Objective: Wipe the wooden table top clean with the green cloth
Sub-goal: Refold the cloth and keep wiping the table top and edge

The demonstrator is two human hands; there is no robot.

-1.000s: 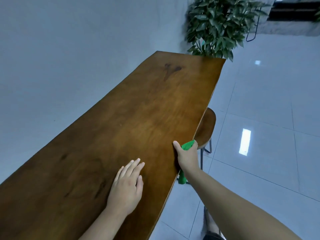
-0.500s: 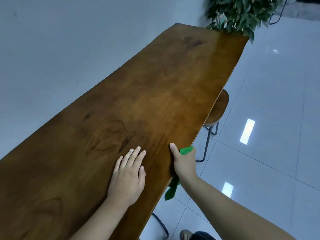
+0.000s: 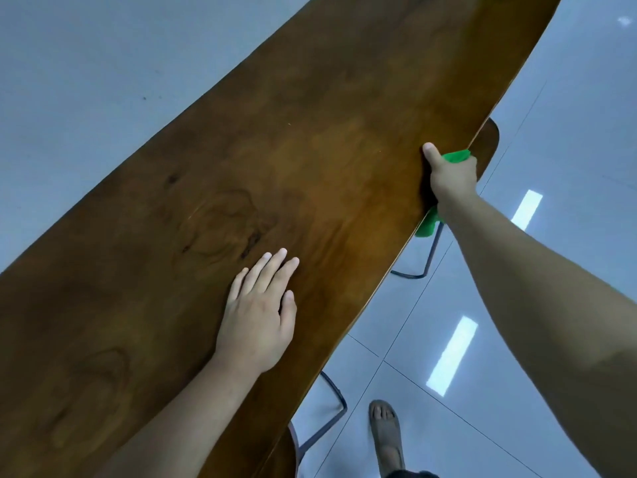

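Observation:
A long dark wooden table top (image 3: 310, 160) runs from the lower left to the upper right. My right hand (image 3: 450, 177) grips the table's right edge, thumb on top, fingers wrapped under. It is shut on the green cloth (image 3: 456, 156), which pokes out past the fingers, with another piece hanging below the wrist. My left hand (image 3: 258, 312) lies flat on the wood, palm down, fingers spread a little, holding nothing.
A wooden stool (image 3: 487, 139) with thin metal legs stands under the right edge beyond my right hand. Another stool's metal leg (image 3: 331, 405) shows near my sandalled foot (image 3: 386, 439). Glossy grey floor tiles lie to the right. A pale wall runs along the table's left side.
My view has tilted down and closer to the table, and the plant has left the frame. My right hand with the cloth has slid further along the right edge. My left hand stays flat.

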